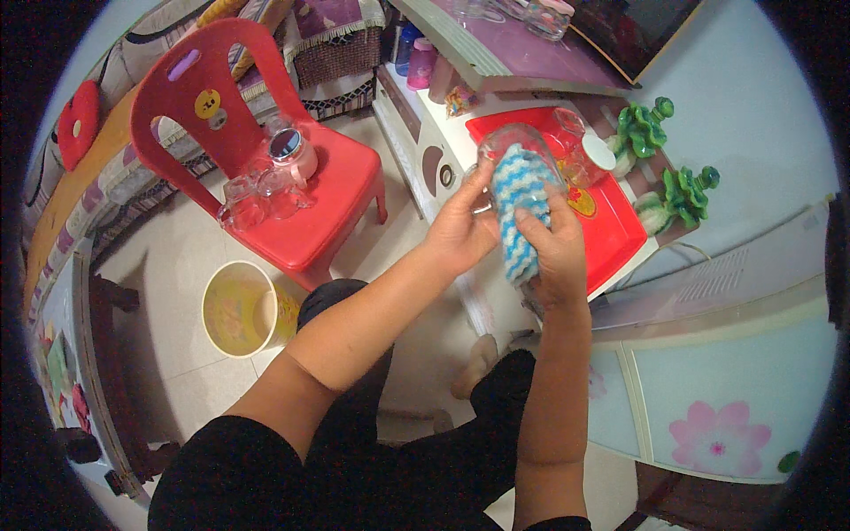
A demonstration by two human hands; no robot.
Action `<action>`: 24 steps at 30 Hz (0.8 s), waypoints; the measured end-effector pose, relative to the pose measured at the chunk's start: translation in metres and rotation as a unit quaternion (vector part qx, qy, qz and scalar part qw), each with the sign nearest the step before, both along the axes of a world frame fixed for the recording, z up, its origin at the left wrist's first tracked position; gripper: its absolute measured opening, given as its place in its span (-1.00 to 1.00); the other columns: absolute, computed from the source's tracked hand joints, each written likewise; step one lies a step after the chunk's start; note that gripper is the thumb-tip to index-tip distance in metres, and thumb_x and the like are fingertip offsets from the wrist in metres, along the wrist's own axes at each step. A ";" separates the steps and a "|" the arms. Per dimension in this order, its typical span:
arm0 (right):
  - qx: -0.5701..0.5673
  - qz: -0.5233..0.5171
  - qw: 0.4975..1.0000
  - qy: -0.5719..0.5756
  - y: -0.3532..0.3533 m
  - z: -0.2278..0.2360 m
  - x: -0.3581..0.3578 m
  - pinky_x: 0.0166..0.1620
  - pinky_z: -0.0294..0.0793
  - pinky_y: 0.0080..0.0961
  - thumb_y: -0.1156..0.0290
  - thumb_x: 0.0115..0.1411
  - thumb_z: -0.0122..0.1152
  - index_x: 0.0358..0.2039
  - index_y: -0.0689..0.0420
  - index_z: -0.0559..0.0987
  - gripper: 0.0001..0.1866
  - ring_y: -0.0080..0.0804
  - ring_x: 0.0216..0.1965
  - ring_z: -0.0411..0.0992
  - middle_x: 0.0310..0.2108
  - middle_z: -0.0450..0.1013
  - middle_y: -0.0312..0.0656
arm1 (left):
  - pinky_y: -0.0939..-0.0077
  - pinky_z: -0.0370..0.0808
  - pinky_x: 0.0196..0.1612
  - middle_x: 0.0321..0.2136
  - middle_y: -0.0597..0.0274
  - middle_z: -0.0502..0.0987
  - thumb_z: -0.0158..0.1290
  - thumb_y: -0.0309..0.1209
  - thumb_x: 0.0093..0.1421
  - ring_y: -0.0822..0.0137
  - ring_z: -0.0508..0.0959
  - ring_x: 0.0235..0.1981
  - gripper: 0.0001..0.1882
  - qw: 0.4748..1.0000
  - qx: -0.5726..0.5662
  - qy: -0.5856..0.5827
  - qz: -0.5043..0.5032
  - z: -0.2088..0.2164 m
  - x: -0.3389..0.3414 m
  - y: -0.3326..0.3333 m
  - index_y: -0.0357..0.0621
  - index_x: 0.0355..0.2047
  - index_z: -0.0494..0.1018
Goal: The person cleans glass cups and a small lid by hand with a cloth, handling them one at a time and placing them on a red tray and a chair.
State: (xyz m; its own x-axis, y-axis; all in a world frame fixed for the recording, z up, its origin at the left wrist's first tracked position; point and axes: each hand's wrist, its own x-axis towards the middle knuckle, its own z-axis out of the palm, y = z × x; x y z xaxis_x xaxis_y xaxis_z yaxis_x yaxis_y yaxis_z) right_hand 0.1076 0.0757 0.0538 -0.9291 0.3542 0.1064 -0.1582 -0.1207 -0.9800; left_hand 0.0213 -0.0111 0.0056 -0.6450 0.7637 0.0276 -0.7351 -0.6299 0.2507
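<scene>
My left hand [465, 228] is closed around the side of a clear glass vessel [512, 138], its rim showing above the cloth. A blue-and-white wavy-striped cloth [518, 208] lies against the glass and covers much of it. My right hand [558, 252] grips this cloth, thumb on top, its lower end hanging at the palm. Both hands are over the near edge of a red tray [625, 232] on a white cabinet. In the tray, beyond the cloth, are clear glassware [568, 128] and a white round lid or base [598, 152].
To the left stands a red plastic chair [341, 181] holding several clear glass cups [276, 193] and a pink container [297, 157]. A yellowish bin [217, 310] is on the floor beside it. Green cabbage-shaped ornaments [686, 196] stand right of the tray. A purple-topped shelf [513, 44] overhangs behind.
</scene>
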 end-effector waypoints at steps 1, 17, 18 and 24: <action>-0.029 0.020 0.999 -0.009 0.000 -0.001 0.000 -0.12 0.37 -0.58 0.51 0.07 0.07 -0.01 0.28 0.37 -0.58 -0.51 -0.22 0.40 -0.20 0.43 -0.21 | 0.20 0.31 0.10 -0.05 0.11 0.43 -0.03 -0.06 0.19 0.16 0.42 -0.02 -0.52 1.000 0.005 -0.010 0.004 0.000 -0.003 0.000 -0.11 0.00 0.34; 0.050 -0.186 0.976 0.102 0.039 0.019 0.020 -0.07 0.38 -0.50 0.47 0.11 0.06 -0.09 0.30 0.42 -0.67 -0.40 -0.18 0.40 -0.18 0.41 -0.15 | 0.02 0.29 0.12 -0.01 0.00 0.30 0.08 -0.23 0.14 0.03 0.35 0.02 -0.55 0.998 -0.050 0.020 0.024 -0.004 -0.017 -0.003 -0.04 0.02 0.29; 0.185 -0.195 0.962 0.051 0.031 0.013 0.016 0.04 0.30 -0.37 0.50 0.10 0.03 -0.09 0.25 0.44 -0.67 -0.28 -0.07 0.36 -0.11 0.40 -0.10 | 0.11 0.33 0.06 -0.08 0.11 0.32 0.06 -0.20 0.15 0.15 0.37 -0.04 -0.59 0.996 -0.070 0.048 0.031 -0.006 -0.014 -0.003 0.00 -0.02 0.29; 0.606 -0.180 0.764 0.129 0.002 0.004 -0.007 0.14 0.11 -0.16 0.41 0.09 0.05 -0.07 0.18 0.45 -0.64 0.01 0.10 0.17 0.04 0.27 -0.01 | 0.36 0.38 -0.06 -0.23 0.42 0.37 0.04 -0.15 0.17 0.47 0.38 -0.15 -0.64 0.994 -0.077 0.074 -0.016 -0.005 0.004 0.006 0.05 -0.07 0.30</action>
